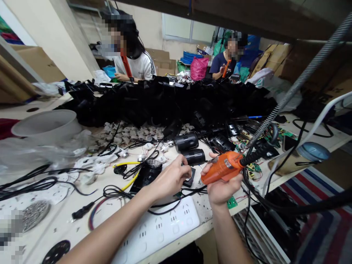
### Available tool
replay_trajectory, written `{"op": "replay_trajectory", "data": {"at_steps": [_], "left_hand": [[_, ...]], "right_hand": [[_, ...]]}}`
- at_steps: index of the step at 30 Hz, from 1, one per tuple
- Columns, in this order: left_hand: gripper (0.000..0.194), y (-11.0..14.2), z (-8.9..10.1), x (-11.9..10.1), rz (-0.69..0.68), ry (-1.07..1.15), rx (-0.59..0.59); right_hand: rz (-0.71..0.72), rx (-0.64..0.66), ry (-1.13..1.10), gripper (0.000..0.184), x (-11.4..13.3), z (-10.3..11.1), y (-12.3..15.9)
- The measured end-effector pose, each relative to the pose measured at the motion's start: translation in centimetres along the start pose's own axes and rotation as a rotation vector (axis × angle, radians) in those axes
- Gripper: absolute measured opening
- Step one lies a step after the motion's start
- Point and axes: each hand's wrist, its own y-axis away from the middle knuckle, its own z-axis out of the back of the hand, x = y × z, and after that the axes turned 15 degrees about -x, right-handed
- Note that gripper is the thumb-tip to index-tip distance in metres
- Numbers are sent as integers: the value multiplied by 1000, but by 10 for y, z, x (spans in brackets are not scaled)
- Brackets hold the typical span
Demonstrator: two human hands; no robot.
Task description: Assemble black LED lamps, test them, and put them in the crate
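Note:
My right hand [224,189] is wrapped around an orange electric screwdriver [221,168], its black cable running back to a coiled spring hanger. The driver lies nearly level, its tip towards my left hand. My left hand [172,178] is closed with its fingertips pressed together, right beside a small black plastic part [189,178]; what is in the pinch is hidden. Just beyond the fingers lie two black cylindrical housings [194,157]. Under my left wrist stands a white power strip [162,227] with black cords across its far edge.
A long heap of black plastic parts [170,102] spans the table behind a pile of white pieces [129,134]. Green circuit boards [283,130] and a lidded jar [299,157] stand right. A metal spring [305,80] hangs down at right. Two people work opposite with orange drivers.

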Motion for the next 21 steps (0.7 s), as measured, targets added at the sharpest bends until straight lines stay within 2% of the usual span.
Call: {"op": "replay_trajectory", "data": {"at_steps": [5, 8, 11, 15, 18, 21], "left_hand": [[21, 6, 3, 5, 100, 152, -43], [19, 10, 6, 7, 119, 194, -63], [20, 12, 8, 10, 102, 202, -92], [24, 9, 9, 14, 1, 143, -133], [21, 4, 10, 20, -21, 102, -101], [18, -2, 9, 26, 25, 114, -1]], "right_hand": [[10, 7, 2, 75, 2, 0, 2], [29, -19, -15, 67, 9, -3, 4], [2, -46, -47, 65, 17, -6, 5], [-6, -35, -65, 72, 17, -8, 3], [-5, -15, -51, 72, 11, -8, 1], [10, -28, -44, 71, 7, -6, 0]]}}
